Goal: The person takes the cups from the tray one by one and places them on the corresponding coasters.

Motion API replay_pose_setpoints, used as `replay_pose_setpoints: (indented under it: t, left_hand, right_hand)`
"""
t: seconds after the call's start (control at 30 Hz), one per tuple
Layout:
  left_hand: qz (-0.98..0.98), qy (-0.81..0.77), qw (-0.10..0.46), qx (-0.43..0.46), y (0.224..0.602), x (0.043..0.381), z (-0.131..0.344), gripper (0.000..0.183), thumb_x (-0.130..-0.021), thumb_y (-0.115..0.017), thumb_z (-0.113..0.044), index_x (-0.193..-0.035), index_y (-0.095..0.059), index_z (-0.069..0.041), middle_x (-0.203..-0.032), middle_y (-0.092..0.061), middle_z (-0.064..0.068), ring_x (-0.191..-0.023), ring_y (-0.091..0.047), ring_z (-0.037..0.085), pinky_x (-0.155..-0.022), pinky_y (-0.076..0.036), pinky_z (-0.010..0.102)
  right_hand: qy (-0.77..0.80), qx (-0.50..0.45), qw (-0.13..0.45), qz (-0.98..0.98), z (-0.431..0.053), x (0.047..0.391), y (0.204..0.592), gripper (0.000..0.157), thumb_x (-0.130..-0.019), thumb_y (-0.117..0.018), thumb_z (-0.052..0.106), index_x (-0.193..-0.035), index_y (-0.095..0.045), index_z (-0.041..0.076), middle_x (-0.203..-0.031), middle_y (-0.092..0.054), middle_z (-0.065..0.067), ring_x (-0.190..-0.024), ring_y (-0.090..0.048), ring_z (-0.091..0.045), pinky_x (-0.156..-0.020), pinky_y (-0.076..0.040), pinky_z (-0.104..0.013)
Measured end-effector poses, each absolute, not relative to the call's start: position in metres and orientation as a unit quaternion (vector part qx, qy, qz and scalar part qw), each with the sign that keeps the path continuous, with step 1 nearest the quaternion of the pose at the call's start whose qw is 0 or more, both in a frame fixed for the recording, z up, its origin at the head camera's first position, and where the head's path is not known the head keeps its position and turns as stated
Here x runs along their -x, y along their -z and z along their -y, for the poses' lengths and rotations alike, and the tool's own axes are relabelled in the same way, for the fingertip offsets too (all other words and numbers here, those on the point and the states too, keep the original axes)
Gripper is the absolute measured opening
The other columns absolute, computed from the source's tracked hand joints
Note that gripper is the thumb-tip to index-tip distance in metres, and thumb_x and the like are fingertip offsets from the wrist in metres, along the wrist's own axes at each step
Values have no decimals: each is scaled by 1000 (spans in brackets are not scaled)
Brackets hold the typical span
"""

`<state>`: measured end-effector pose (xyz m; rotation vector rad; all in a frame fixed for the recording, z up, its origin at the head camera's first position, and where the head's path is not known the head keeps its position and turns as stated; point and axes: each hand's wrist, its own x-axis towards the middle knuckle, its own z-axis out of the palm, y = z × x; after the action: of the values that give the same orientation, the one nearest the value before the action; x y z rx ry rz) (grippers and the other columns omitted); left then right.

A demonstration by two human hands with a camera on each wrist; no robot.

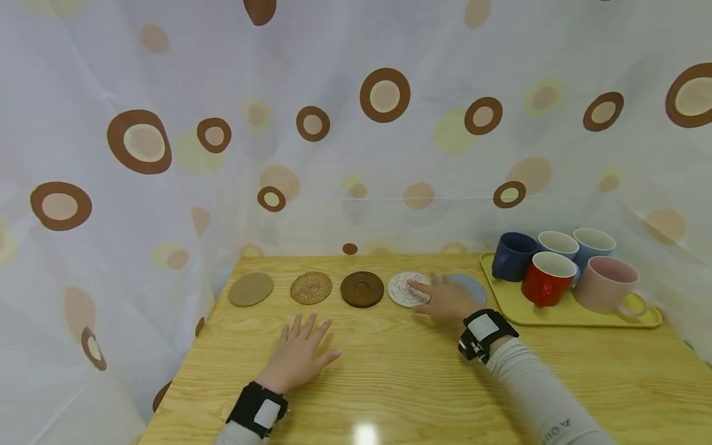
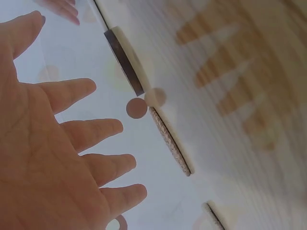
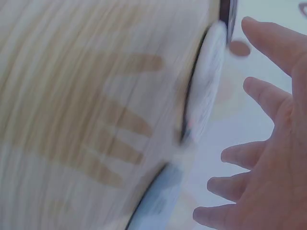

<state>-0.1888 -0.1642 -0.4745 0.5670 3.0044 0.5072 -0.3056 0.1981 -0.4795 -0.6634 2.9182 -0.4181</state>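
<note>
Several round coasters lie in a row on the wooden table: a plain tan one [image 1: 251,289], a woven one [image 1: 311,288], a dark brown wooden one [image 1: 362,289], a white speckled one [image 1: 402,289] and a pale blue one [image 1: 470,287]. My left hand [image 1: 296,357] hovers palm down in front of the woven and brown coasters, fingers spread, holding nothing. Above the table my right hand [image 1: 447,301] overlaps the speckled and blue coasters in the head view. Its fingers [image 3: 245,157] are spread and straight, with a gap to the tabletop in the right wrist view.
On the right, a yellow tray [image 1: 512,309] bears several mugs, among them a dark blue mug [image 1: 513,256], a red mug [image 1: 547,281] and a pink mug [image 1: 605,284]. A patterned curtain [image 1: 334,173] hangs behind the table and along its left side.
</note>
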Motion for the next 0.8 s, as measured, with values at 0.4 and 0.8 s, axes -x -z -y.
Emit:
replay_pose_setpoints:
  t: [0.4,0.8]
  left_hand:
    - [-970,-164,29,-175,470,189,169,72,-95,-43,-64,-152,-35,-19,-160,-22,20,-147,-12,49,-115,-12,68]
    - [-970,-174,27,-167,465,188,173,71,-95,-45,-62,-152,-34,-21,-161,-21,20,-148,-10,48,-116,-12,67]
  right_hand:
    - [136,260,94,-952,-121,293,468,72,-95,-55,53,-155,-26,27,-160,-13,-27,-144,-10,-57,-110,-14,-74]
    - [106,273,109,-950,-71,286,469,68,-94,-56,51,-152,-35,21,-157,-22,-29,-142,-18,-57,-114,-19,-66]
